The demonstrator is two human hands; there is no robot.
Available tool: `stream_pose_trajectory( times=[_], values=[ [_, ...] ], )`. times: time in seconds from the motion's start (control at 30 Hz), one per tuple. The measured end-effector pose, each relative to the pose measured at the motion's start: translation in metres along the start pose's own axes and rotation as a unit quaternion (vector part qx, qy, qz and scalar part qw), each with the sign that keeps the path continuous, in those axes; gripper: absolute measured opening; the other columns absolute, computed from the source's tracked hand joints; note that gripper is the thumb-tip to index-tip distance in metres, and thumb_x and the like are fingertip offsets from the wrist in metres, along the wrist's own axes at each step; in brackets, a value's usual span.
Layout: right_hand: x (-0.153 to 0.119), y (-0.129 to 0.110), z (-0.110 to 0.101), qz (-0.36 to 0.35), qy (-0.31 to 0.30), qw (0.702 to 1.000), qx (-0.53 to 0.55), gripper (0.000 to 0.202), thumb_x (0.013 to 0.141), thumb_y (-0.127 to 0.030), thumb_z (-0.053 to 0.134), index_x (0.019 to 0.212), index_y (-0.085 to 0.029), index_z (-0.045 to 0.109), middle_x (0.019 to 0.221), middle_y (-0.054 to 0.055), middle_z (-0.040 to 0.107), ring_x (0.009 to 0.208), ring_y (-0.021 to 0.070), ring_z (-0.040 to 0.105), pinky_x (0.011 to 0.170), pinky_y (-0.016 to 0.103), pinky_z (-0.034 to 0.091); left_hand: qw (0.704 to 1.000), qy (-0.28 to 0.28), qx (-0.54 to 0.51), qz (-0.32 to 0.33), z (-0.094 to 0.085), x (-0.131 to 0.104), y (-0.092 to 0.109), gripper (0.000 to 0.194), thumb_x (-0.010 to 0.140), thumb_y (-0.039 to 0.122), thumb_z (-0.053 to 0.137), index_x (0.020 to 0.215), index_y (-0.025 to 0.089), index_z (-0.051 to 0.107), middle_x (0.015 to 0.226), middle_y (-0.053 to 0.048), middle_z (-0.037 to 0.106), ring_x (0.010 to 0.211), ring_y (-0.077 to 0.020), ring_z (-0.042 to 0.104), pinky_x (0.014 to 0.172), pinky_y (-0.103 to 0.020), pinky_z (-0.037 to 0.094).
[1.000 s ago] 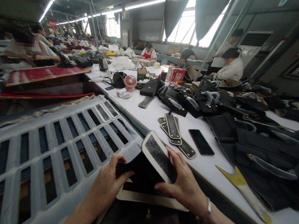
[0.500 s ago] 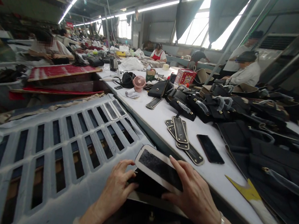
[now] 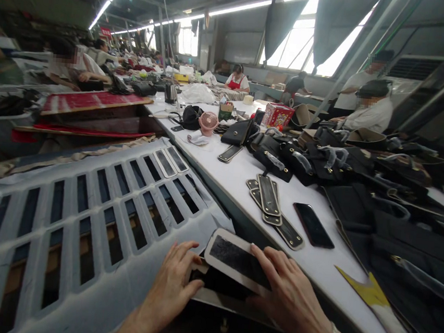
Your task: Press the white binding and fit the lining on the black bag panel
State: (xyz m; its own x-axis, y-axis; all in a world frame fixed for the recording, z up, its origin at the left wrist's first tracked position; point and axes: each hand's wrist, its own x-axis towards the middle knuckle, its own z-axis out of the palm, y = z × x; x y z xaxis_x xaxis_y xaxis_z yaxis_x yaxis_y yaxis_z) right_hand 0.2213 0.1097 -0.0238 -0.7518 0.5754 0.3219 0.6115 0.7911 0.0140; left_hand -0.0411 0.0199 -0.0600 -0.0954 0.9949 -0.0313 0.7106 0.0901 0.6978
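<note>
Left hand [image 3: 171, 282] pinches black bag [image 3: 210, 330], right hand [image 3: 296, 294] grips tilted pale-rimmed panel [image 3: 233, 254], apparently unfastened; two similar panels [image 3: 165, 162] lie on slotted frame [image 3: 136, 278].

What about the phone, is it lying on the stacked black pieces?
No, the phone lies beside the black pieces, on the white tabletop.

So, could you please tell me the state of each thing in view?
Left hand, curled at the pale-rimmed black bag, grip unclear
Right hand, gripping a tilted cream-edged black rectangular panel
Black rectangular phone, lying flat, screen dark
Round pink fan, upright; cannot tell if running
Cream-edged black oblong strips, piled crosswise
Pale grey slotted frame, lying with two pale-edged dark panels at its far end
Yellow-and-white forked tool, lying flat
</note>
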Motion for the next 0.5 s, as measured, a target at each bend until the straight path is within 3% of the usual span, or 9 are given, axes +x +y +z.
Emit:
stream_pose_trajectory(
  times=[0.13,0.23,0.3,0.4,0.5],
  values=[
    [0.002,-0.004,-0.004,-0.062,0.024,0.996,-0.054,0.116,0.037,-0.036,0.098,0.137,-0.013,0.044,0.112,0.015,0.064,0.086,0.0299,0.063,0.068,0.042,0.057,0.976,0.038,-0.197,-0.089,0.001,-0.008,-0.020,0.030,0.074,0.025,0.069,0.103,0.023,0.062,0.138,-0.010,0.053,0.132,-0.0306,0.044,0.114,-0.051,0.028],
    [0.007,-0.013,0.004,-0.090,0.042,0.993,-0.069,0.114,0.035,-0.043,0.098,0.133,-0.012,0.048,0.107,0.014,0.067,0.082,0.0294,0.065,0.064,0.040,0.056,0.908,0.072,-0.378,-0.165,0.016,-0.013,-0.044,0.052,0.076,0.050,0.069,0.119,0.023,0.057,0.138,-0.012,0.053,0.135,-0.0311,0.041,0.115,-0.048,0.026],
    [0.010,-0.017,0.012,-0.093,0.043,0.993,-0.053,0.113,0.033,-0.045,0.098,0.130,-0.012,0.051,0.106,0.015,0.068,0.082,0.0300,0.066,0.063,0.039,0.056,0.866,0.073,-0.448,-0.208,0.031,-0.016,-0.058,0.059,0.081,0.064,0.056,0.123,0.021,0.054,0.139,-0.013,0.053,0.136,-0.0303,0.040,0.113,-0.047,0.031],
    [0.013,-0.018,0.021,-0.096,0.011,0.995,-0.002,0.107,0.035,-0.050,0.096,0.127,-0.016,0.053,0.110,0.012,0.069,0.085,0.0300,0.068,0.067,0.039,0.058,0.821,0.054,-0.503,-0.264,0.053,-0.025,-0.071,0.061,0.089,0.067,0.039,0.125,0.022,0.055,0.143,-0.012,0.052,0.138,-0.0294,0.039,0.110,-0.049,0.035],
    [0.014,-0.015,0.019,-0.120,-0.044,0.990,0.055,0.099,0.045,-0.055,0.092,0.129,-0.020,0.052,0.113,0.009,0.069,0.086,0.0281,0.068,0.071,0.036,0.059,0.761,0.033,-0.569,-0.310,0.071,-0.033,-0.074,0.060,0.089,0.068,0.038,0.127,0.026,0.057,0.145,-0.008,0.051,0.140,-0.0300,0.035,0.110,-0.056,0.032]
  ],
)
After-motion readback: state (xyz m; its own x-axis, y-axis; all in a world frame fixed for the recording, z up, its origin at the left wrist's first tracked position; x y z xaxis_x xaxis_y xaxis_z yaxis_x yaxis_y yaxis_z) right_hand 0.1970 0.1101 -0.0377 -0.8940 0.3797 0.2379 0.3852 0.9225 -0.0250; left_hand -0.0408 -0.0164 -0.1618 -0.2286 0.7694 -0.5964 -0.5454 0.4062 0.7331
